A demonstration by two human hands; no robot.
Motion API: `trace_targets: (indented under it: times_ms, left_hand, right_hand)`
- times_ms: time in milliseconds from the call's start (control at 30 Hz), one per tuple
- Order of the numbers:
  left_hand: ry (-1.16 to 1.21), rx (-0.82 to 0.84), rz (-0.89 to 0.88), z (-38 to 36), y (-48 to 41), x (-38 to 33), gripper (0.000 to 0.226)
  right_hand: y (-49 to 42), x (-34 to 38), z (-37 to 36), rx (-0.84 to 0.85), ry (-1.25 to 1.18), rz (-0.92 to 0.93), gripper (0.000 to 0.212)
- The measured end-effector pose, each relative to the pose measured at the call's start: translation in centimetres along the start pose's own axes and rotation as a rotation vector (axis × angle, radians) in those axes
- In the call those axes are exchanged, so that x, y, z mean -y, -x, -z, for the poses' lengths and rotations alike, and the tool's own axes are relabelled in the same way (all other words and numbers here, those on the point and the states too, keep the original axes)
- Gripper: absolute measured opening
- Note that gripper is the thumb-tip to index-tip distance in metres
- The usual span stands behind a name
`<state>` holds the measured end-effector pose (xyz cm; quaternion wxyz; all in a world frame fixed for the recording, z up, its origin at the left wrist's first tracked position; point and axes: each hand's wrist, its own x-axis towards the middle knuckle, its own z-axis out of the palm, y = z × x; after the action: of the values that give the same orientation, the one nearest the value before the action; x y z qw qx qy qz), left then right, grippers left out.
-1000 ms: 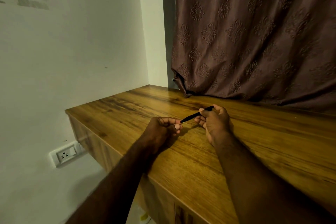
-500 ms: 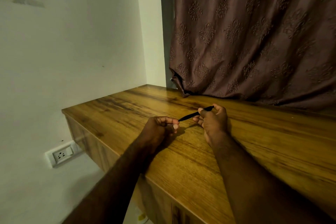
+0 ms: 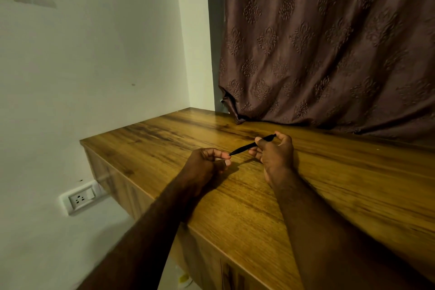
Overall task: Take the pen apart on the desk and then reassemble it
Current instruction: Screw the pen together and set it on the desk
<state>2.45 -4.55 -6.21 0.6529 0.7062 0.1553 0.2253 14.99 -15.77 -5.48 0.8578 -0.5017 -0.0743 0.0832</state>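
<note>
A thin black pen (image 3: 244,147) is held a little above the wooden desk (image 3: 259,207), slanting from upper right down to lower left. My right hand (image 3: 274,156) grips its upper half between thumb and fingers. My left hand (image 3: 206,165) is curled just left of the pen's pointed tip, with its thumb and forefinger touching or nearly touching that tip. Whether the left fingers pinch a small part I cannot tell. No loose pen parts show on the desk.
A brown patterned curtain (image 3: 329,42) hangs down onto the desk's far edge. A pale wall (image 3: 82,66) stands on the left with a white socket (image 3: 81,199) low down. The desk's left edge drops off beside my left forearm.
Both hands and the pen have stayed almost in place. The pen's tip sits slightly closer to my left fingertips than before.
</note>
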Motion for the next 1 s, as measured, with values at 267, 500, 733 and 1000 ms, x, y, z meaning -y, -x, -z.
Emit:
trace_targets:
  times_ms: [267, 500, 733, 1000]
  left_hand:
    - [0.058, 0.004, 0.025, -0.06, -0.29, 0.39, 0.017]
    - [0.039, 0.011, 0.032, 0.19, -0.2, 0.24, 0.013]
    - [0.047, 0.036, 0.037, 0.25, -0.2, 0.14, 0.012]
    - [0.037, 0.045, 0.027, 0.43, -0.34, 0.28, 0.013]
  right_hand:
    - [0.16, 0.08, -0.12, -0.014, 0.032, 0.03, 0.063]
    - [0.22, 0.43, -0.01, -0.015, 0.042, 0.027, 0.059]
    - [0.17, 0.15, -0.04, -0.015, 0.036, 0.026, 0.064]
    - [-0.16, 0.27, 0.11, -0.018, 0.029, -0.018, 0.058]
